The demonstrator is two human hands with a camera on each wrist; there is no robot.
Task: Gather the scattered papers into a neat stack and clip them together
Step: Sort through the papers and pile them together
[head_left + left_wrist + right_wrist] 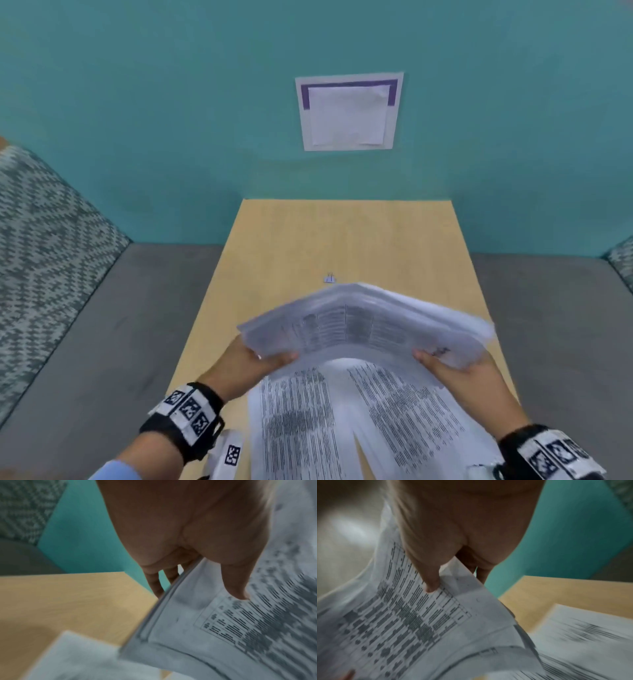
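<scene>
Above wooden table [281, 240] — both hands [246, 363] seemingly grip papers [363, 325].

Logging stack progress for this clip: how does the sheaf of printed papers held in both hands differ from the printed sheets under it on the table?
The held sheaf of printed white papers is lifted off the light wooden table, gripped by the left hand and right hand; the loose printed sheets lie on it untouched. The sheaf bows; the sheets lie fanned. Both are white with dense black print.

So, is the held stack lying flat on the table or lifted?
Lifted: both the left hand and right hand pinch the stack above the table.
</scene>
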